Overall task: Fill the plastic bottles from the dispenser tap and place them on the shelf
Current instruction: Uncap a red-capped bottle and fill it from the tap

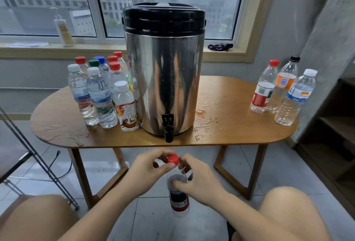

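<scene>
Between our bare knees (40, 213) we hold a clear plastic bottle (179, 201) upright, red screw cap (173, 159) uppermost.
Its long axis runs vertical, low in front of the black dispenser tap (168, 134); our left hand (151, 166) pinches that cap; our right hand (200, 180) curls round its shoulder.

The dispenser (163, 79) stands in the middle of the wooden table (240, 125), with its black tap (168, 131) at 6 o'clock, over the front edge of the table. At 9 o'clock from it a group of capped bottles (101, 94) stands close together. At 3 o'clock three more bottles (284, 90) stand near the end of the table. Water (205, 121) lies spilled on the table top. Below the tap, the left hand (151, 165) pinches the red cap (173, 159) of a bottle (178, 200), and the right hand (199, 177) grips its upper body.
</scene>
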Demonstrator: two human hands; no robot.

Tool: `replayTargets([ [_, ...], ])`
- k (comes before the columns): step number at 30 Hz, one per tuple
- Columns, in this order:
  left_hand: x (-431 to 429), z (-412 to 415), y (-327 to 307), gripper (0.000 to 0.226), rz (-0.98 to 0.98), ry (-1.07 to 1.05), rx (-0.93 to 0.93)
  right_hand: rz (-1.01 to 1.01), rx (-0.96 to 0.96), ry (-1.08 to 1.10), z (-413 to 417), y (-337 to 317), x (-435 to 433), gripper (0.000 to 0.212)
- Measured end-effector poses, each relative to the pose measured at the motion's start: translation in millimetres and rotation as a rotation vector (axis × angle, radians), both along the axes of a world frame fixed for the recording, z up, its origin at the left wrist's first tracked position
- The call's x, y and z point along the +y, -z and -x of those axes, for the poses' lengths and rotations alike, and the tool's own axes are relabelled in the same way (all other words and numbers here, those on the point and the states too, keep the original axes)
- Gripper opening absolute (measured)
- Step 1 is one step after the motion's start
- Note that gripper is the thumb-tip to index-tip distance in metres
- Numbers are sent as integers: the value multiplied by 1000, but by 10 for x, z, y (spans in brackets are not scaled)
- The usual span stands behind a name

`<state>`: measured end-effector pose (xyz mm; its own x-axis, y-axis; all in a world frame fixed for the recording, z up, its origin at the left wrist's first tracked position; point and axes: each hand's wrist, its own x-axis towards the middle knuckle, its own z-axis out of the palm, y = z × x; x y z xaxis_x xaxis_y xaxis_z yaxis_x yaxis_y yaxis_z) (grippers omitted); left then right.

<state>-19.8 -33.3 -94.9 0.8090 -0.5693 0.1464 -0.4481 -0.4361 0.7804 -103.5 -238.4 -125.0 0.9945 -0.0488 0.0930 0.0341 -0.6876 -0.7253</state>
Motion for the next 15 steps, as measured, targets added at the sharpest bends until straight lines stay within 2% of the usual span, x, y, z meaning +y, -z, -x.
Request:
replayTargets([
  [5, 17, -16, 16, 42, 40, 47, 49, -81, 72, -35, 10, 27, 3, 64],
  [9, 75, -101, 14, 27, -12, 75, 69, -90, 109, -57, -8, 38, 20, 56],
  [13, 77, -150, 12, 13, -37, -12, 24, -40, 75, -29, -16, 46, 22, 67],
  [15, 54, -150, 13, 13, -36, -83, 21, 15, 15, 2, -15, 58, 43, 71],
])
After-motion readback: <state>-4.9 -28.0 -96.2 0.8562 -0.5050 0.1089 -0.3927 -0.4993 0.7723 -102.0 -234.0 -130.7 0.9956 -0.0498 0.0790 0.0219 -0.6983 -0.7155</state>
